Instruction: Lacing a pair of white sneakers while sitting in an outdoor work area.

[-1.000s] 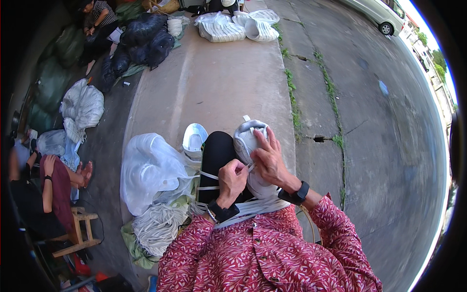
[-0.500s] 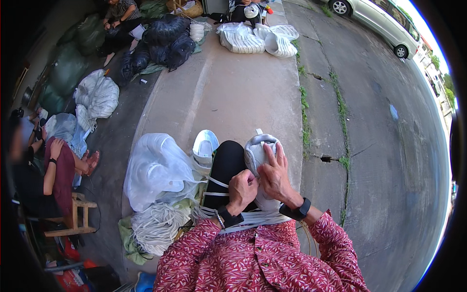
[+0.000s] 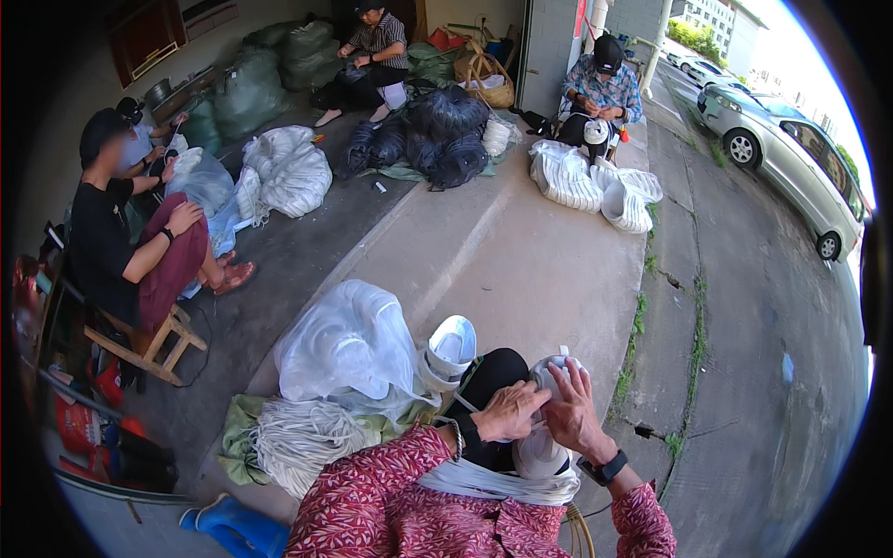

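Right hand (image 3: 577,417) lay on the white shoe (image 3: 540,456), fingers extended, grip unclear; the shoe sat just ahead of the red shirt (image 3: 433,521), its long axis pointing outward. Left hand (image 3: 512,412), equally near, touched the shoe's left side, fingers bent, any hold hidden.

To your far right a silver van (image 3: 791,177) stands on the pavement (image 3: 753,446), with weeds (image 3: 675,446) sprouting nearer you. On your left a person in a black top (image 3: 104,223) sits on a wooden stool (image 3: 153,352). Far off to the left you can see green sacks (image 3: 249,98), then, to their right, a person in a striped shirt (image 3: 386,42), black bags (image 3: 446,121) and a wicker basket (image 3: 500,95).
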Demonstrator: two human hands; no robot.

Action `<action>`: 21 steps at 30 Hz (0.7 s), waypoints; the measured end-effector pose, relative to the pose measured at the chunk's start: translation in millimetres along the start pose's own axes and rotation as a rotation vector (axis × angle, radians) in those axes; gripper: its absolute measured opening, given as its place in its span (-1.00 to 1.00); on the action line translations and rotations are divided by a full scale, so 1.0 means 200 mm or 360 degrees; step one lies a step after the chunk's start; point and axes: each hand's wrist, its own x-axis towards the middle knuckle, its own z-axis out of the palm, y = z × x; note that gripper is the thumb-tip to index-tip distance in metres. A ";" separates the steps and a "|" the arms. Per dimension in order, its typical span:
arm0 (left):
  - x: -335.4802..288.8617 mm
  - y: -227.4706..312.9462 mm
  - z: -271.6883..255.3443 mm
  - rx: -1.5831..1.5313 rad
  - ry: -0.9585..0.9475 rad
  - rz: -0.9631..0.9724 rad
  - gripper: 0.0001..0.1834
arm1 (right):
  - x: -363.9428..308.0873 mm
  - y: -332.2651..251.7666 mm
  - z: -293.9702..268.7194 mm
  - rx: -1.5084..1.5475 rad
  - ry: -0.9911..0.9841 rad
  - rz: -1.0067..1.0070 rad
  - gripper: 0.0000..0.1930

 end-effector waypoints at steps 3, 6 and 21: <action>0.01 -0.03 0.01 0.0035 0.0062 0.0121 -0.60 | 0.02 0.03 -0.01 0.0014 -0.0019 -0.0098 -0.81; 0.01 -0.04 0.01 0.0110 0.0144 0.0185 -0.63 | 0.02 0.04 0.00 0.0001 -0.0054 -0.0098 -0.77; 0.07 -0.09 0.04 0.0106 0.0275 0.0432 -0.74 | -0.03 0.07 0.04 -0.0217 -0.0280 0.0221 -0.76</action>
